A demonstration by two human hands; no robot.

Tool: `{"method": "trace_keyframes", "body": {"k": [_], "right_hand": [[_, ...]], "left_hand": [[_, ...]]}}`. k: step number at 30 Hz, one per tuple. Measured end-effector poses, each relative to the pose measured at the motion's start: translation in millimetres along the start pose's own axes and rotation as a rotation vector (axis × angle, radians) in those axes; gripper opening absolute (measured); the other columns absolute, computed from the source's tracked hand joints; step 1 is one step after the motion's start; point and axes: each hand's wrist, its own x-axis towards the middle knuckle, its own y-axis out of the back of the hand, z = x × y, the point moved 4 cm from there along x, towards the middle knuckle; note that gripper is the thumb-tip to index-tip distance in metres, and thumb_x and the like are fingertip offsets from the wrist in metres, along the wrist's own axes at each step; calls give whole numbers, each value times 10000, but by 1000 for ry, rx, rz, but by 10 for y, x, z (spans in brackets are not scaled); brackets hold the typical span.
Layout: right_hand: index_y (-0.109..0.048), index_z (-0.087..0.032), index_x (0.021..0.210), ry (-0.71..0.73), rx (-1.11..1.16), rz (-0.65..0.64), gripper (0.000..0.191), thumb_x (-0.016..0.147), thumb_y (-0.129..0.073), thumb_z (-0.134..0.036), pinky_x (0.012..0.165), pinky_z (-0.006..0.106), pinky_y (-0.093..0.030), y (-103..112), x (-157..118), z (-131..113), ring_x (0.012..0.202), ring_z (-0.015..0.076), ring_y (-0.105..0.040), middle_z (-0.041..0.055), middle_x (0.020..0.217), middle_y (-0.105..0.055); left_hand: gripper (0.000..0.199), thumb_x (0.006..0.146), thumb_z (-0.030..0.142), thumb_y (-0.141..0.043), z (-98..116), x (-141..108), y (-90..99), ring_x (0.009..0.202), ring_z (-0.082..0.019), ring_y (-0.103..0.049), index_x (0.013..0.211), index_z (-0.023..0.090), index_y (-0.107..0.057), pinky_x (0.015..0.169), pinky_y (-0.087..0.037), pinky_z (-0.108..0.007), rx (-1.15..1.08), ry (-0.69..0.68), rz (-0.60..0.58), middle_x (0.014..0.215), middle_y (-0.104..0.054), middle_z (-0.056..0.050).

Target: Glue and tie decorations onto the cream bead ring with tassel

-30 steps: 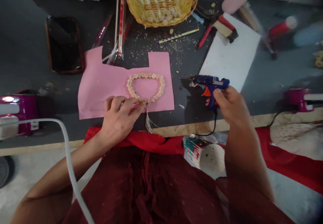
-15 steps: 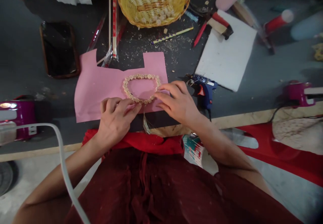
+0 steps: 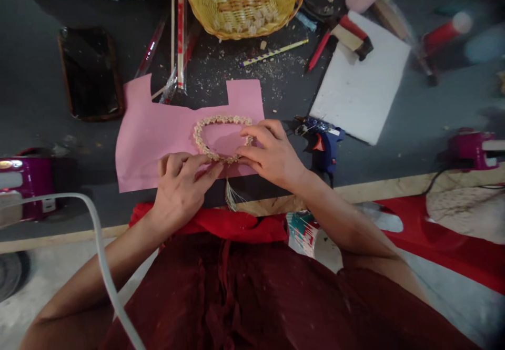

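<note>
A beaded cream ring (image 3: 202, 139) lies on a cut sheet of pink paper (image 3: 145, 145), its pale thread tassel (image 3: 231, 196) hanging past the paper's lower edge. The fingertips of my left hand (image 3: 179, 184) pinch the ring's lower edge near the tassel. My right hand (image 3: 274, 155) has its fingers on the ring's right side, thumb low and index finger higher, with the ring between them.
Beyond the paper stand a yellow wicker basket (image 3: 244, 3) and a patterned pencil (image 3: 274, 53). A phone (image 3: 91, 74) lies at left. Right of the paper are a blue glue gun (image 3: 325, 147), a white board (image 3: 361, 84) and red-handled pliers (image 3: 319, 50).
My right hand has shifted slightly left along the ring, its fingers closer to the ring's lower right edge. My left hand stays at the lower edge. The view has shifted slightly.
</note>
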Motion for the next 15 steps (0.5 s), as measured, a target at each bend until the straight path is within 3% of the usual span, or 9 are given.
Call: {"method": "trace_keyframes", "body": {"k": [15], "right_hand": [[-697,-257,983,35,7,17,112,924,-603,-251,946,438,-404,-30,-5,11,1150,262,-415,48,1220,-605]], "left_hand": [[454,890,79,-508,-10,-14,-13,1002,-262,-510,1235,348,-628,855,-376,-408,11,14,-19,1129,-667,-43]]}}
